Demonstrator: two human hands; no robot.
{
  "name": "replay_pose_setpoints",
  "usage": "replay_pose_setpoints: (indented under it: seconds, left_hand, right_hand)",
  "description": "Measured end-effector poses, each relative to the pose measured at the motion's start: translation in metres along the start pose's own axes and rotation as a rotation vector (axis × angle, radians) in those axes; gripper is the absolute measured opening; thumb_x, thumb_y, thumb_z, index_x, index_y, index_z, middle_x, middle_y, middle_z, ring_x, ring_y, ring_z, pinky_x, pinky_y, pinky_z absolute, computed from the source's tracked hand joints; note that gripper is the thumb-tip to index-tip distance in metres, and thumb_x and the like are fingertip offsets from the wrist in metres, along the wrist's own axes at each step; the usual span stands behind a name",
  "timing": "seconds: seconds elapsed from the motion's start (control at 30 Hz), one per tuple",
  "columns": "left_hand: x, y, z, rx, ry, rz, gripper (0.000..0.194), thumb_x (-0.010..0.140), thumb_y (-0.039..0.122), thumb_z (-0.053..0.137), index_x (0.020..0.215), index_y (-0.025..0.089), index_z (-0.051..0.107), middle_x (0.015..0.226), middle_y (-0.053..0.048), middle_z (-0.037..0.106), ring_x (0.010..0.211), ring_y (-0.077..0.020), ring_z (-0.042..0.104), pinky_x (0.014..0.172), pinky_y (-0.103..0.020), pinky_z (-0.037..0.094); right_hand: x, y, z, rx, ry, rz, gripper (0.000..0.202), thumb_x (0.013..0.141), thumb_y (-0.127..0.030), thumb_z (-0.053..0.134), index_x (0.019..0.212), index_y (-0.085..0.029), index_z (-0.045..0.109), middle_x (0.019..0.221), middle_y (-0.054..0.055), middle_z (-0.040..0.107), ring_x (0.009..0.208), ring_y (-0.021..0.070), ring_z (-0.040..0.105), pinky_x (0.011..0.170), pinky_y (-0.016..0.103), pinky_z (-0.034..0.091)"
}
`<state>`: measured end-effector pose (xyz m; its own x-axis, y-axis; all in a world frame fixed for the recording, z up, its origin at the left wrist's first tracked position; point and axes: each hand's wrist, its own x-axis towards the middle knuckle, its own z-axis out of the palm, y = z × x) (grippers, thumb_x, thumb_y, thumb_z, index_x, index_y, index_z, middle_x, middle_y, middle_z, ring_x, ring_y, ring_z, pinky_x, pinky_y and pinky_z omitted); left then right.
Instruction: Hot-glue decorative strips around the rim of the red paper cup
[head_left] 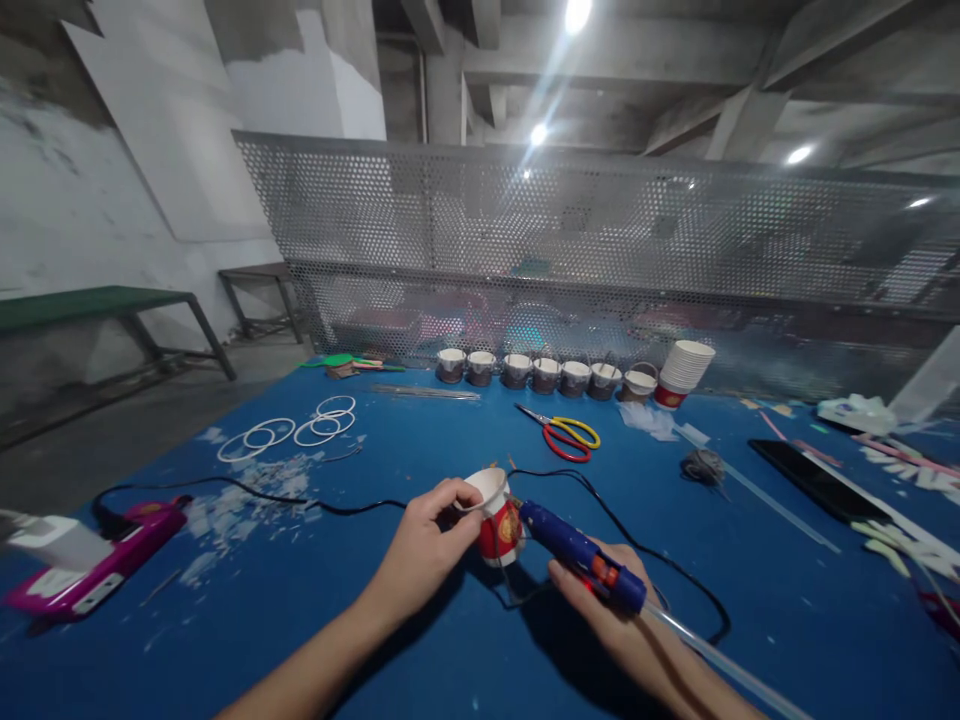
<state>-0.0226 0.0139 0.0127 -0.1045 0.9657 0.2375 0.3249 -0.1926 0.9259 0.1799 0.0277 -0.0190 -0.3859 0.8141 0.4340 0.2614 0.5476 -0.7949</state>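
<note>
Near the middle of the blue table, my left hand [439,530] pinches the rim of a red and white paper cup [495,530], which tilts slightly. A thin dark cord or wire hangs along the cup's side. My right hand [611,610] is wrapped around a blue hot glue gun [566,540], with a clear glue stick [720,655] running out of its back end. The gun's nozzle points at the cup's right side; whether it touches the cup I cannot tell. Beyond the cup lie scissors [571,440] with one red and one yellow handle.
Several wrapped cups [546,377] line the back edge, beside a stack of paper cups [684,372]. White rings [324,428] lie at left, near a magenta power strip [97,570]. A black cable [337,508] crosses the table. Grey yarn [703,466] and a black phone-like slab [814,480] are right.
</note>
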Motion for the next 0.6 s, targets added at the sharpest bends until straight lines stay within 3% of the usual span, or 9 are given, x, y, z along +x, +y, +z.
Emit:
replay_pose_setpoints:
  seconds: [0.33, 0.5, 0.6]
  left_hand:
    - [0.0007, -0.0026, 0.0027, -0.054, -0.026, -0.041, 0.015, 0.072, 0.031, 0.056, 0.065, 0.017, 0.060, 0.064, 0.001, 0.057, 0.060, -0.0135, 0.050, 0.058, -0.024, 0.039]
    - [0.0014, -0.0047, 0.0000, -0.038, -0.023, -0.016, 0.014, 0.072, 0.029, 0.056, 0.064, 0.017, 0.060, 0.064, 0.002, 0.055, 0.061, -0.0132, 0.048, 0.060, -0.024, 0.038]
    - [0.0026, -0.0082, -0.0025, -0.048, -0.040, -0.026, 0.014, 0.071, 0.028, 0.056, 0.063, 0.017, 0.060, 0.063, 0.002, 0.054, 0.061, -0.0131, 0.046, 0.059, -0.024, 0.037]
  right_hand:
    - [-0.0036, -0.0029, 0.0050, -0.112, -0.091, -0.073, 0.032, 0.087, -0.032, 0.049, 0.060, -0.022, 0.035, 0.050, -0.006, 0.038, 0.042, 0.0081, 0.033, 0.042, 0.022, 0.029]
    - [-0.0015, -0.0042, 0.0022, -0.061, -0.085, -0.008, 0.035, 0.086, -0.036, 0.051, 0.058, -0.022, 0.033, 0.049, -0.006, 0.033, 0.043, 0.0082, 0.030, 0.043, 0.022, 0.029]
    - [0.0003, -0.0042, -0.0003, 0.019, -0.052, 0.106, 0.038, 0.083, -0.041, 0.054, 0.056, -0.022, 0.035, 0.050, -0.007, 0.032, 0.045, 0.0087, 0.029, 0.044, 0.023, 0.029]
